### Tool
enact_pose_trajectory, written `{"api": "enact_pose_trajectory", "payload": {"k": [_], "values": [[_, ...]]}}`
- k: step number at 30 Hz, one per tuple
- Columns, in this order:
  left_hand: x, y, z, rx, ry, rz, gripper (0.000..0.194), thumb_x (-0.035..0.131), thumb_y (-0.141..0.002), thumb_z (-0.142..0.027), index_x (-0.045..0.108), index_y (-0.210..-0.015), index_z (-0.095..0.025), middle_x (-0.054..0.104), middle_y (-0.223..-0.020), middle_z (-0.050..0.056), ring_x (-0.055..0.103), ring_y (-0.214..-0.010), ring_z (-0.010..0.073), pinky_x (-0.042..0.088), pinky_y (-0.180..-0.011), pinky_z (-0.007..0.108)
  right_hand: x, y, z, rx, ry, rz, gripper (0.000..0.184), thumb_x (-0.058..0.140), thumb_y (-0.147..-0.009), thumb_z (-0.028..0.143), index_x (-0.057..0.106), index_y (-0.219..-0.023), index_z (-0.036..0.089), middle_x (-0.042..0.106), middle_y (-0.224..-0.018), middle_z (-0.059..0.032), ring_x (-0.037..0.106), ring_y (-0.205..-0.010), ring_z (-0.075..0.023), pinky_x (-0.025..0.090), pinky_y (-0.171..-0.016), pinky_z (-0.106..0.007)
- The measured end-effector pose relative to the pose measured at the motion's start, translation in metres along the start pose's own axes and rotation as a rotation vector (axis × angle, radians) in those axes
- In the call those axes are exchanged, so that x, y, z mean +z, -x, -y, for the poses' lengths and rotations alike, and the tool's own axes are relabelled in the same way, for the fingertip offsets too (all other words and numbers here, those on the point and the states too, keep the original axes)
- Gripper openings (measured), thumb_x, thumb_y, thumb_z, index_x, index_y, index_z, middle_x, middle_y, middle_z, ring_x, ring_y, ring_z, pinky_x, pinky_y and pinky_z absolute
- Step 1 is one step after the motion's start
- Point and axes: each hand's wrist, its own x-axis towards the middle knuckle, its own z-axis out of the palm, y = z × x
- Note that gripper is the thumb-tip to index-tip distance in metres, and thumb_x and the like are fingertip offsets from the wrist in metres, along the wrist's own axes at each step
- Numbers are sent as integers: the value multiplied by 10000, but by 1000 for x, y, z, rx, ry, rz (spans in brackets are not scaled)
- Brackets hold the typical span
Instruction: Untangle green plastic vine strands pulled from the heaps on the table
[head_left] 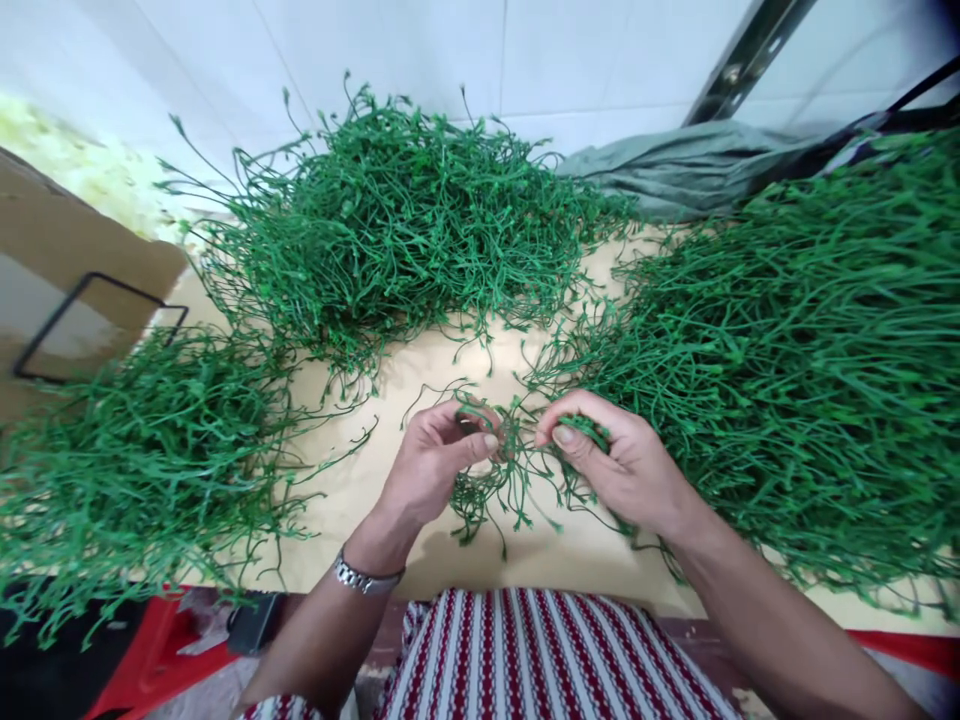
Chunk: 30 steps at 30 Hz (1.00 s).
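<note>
My left hand (431, 460) is closed, thumb against bent fingers, on a thin green plastic stem (474, 410) that curls over the fingers. Close by on the right, my right hand (630, 470) is wrapped round a small bunch of green stems (587, 428); their tips show above the thumb. Loose stems with small budded ends (517, 485) lie tangled on the tabletop (360, 480) between and below the hands. The fingertips of the two hands are apart. Parts of the held stems are hidden by the fingers.
Heaps of green stems lie at the back (405, 220), on the right (825, 370) and on the left (165, 450). A cardboard box (90, 230) with a black wire frame (90, 277) stands at the left. Grey-green cloth (690, 165) lies along the tiled wall (585, 50).
</note>
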Motion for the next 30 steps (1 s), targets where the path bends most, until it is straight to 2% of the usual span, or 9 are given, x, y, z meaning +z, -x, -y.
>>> {"api": "enact_pose_trajectory", "payload": {"k": [6,9,13,15,19,25,30], "values": [[3,4,6,127,-153,-47,54,696,-659,-133,650,-684,-148,555,-684,-8,517,-671,106,411,-633,224,13,-6,6,65,139,53,115,481,-864,280,540,-832,186,553,-667,19,487,-575,-103,362,-544,-219],[6,7,7,198,-292,-57,39,662,-696,-122,642,-686,-155,530,-710,-6,497,-708,111,397,-650,224,20,-6,6,92,219,43,165,601,-788,305,537,-888,190,600,-749,8,521,-625,-120,368,-573,-229],[10,9,6,231,-427,-74,68,614,-733,-118,607,-671,-146,498,-685,-10,458,-670,101,370,-602,214,23,-5,4,8,260,53,91,552,-824,254,541,-790,170,595,-756,-17,529,-676,-134,365,-594,-238],[9,9,6,206,-417,-70,69,617,-732,-137,590,-669,-141,493,-658,-16,443,-634,95,355,-568,208,20,-6,3,-29,172,113,103,533,-840,251,554,-782,168,584,-729,-4,524,-664,-121,370,-595,-229],[5,6,5,94,-306,-10,122,657,-706,-208,563,-681,-134,527,-640,-14,438,-574,86,337,-512,202,13,-8,1,-9,18,179,52,544,-833,218,576,-816,180,585,-726,21,533,-683,-107,389,-619,-213],[3,6,1,-15,-242,155,226,706,-668,-214,564,-829,-144,526,-706,-8,458,-618,90,359,-533,199,15,-7,0,-103,62,90,37,520,-841,172,546,-815,166,581,-776,-6,540,-714,-111,404,-659,-226],[4,7,-2,-5,-357,138,260,709,-639,-152,557,-850,-148,509,-737,-8,447,-620,89,358,-536,207,17,-4,0,-163,74,26,48,516,-824,128,535,-849,164,585,-812,-23,540,-742,-120,404,-665,-229]]}}
